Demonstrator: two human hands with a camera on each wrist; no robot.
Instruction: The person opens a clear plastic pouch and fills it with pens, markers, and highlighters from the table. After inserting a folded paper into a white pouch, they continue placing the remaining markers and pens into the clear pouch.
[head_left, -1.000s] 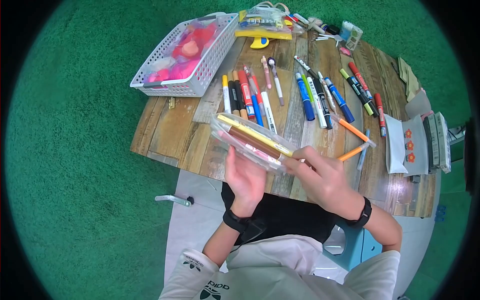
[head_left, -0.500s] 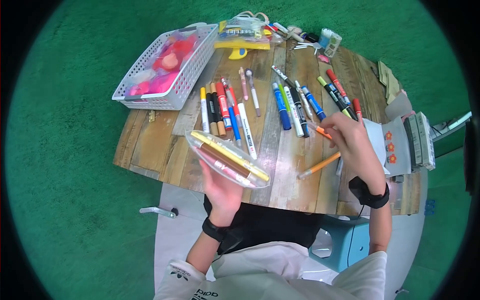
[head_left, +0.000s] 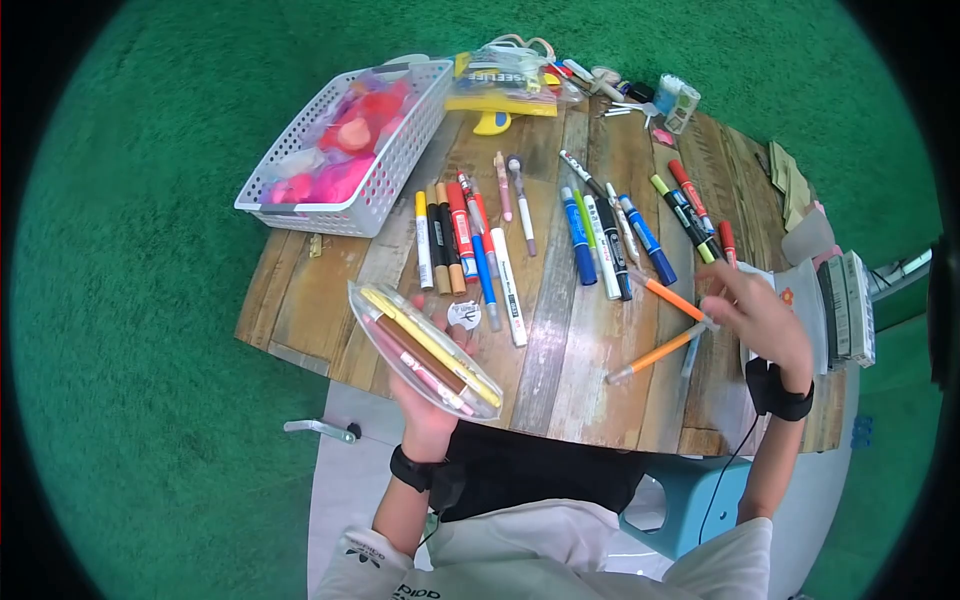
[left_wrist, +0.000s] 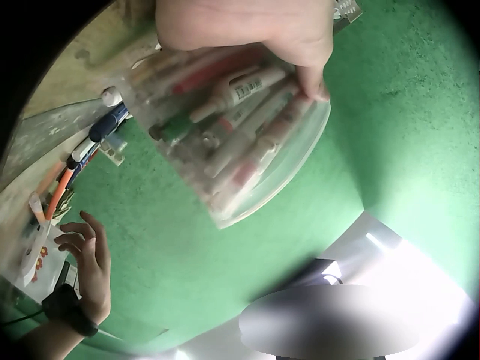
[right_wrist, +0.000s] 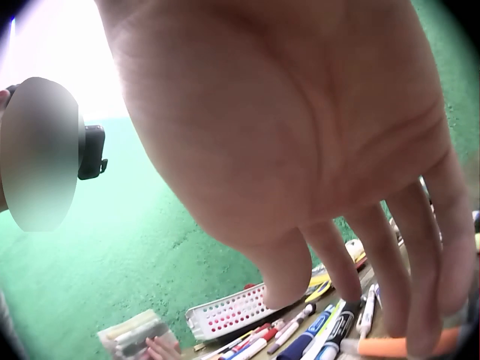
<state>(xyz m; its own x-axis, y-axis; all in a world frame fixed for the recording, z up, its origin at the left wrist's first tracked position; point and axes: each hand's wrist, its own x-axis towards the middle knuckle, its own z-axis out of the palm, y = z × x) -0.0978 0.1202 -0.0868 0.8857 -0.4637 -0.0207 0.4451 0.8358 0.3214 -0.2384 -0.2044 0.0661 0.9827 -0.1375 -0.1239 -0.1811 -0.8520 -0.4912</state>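
A clear pouch [head_left: 470, 392] rests tilted in my left hand [head_left: 427, 415], whose thumb and fingers grip it at the edge of the table. Inside lie a yellow pen [head_left: 432, 346], a brown one [head_left: 415, 350] and pink and white ones; the left wrist view shows the pouch [left_wrist: 274, 176] from its other side, with several white pens. My right hand [head_left: 765, 320] hovers at the table's right with bent, spread fingers and nothing in them. Under its fingertips two orange pens [head_left: 655, 353] meet in a V. A thin bluish pen [head_left: 690, 355] lies beside them.
A white basket [head_left: 408, 165] of pink and red items stands at the back left of the wooden table [head_left: 290, 295]. Marker rows, one with a red marker [head_left: 460, 225], another with a blue marker [head_left: 580, 245], cross the middle. Boxes [head_left: 853, 305] stand at the right edge.
My right hand has left the pouch and moved right, over the orange pens, then a little back from them. My left hand keeps the pouch, now lower and turned more steeply.
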